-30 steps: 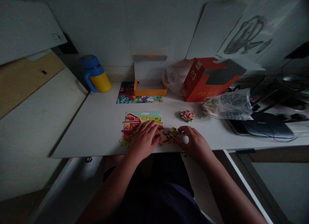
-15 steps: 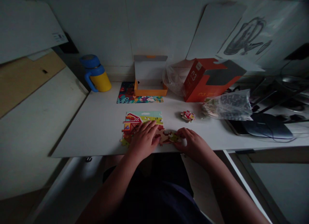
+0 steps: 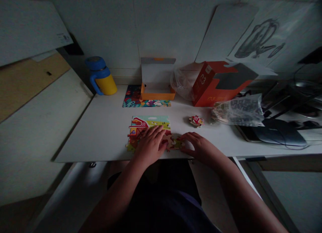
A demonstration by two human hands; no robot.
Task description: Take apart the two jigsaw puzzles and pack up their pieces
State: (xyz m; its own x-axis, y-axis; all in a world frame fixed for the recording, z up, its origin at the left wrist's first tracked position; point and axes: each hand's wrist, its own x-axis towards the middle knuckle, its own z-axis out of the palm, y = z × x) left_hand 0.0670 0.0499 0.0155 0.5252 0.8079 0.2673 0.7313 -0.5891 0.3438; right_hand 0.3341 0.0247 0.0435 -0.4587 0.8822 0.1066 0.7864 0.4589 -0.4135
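Observation:
A partly built farm jigsaw [image 3: 150,123] with a red barn lies near the front edge of the white table [image 3: 105,125]. My left hand [image 3: 150,145] rests flat on its lower part, fingers stretched out. My right hand [image 3: 198,146] lies just to the right, fingertips pushing a joined cluster of puzzle pieces [image 3: 175,143] against the jigsaw's right side. A small loose group of pieces [image 3: 196,120] sits farther right.
At the back stand a blue-and-yellow flask [image 3: 102,77], an open orange box [image 3: 157,80] on a colourful finished puzzle [image 3: 133,100], a plastic bag, a red carton [image 3: 216,83] and a bag of pieces [image 3: 238,110]. Cables and dark devices [image 3: 279,132] crowd the right.
My right hand has slid left, pushing the cluster of pieces closer to the jigsaw. The left hand has stayed on the puzzle.

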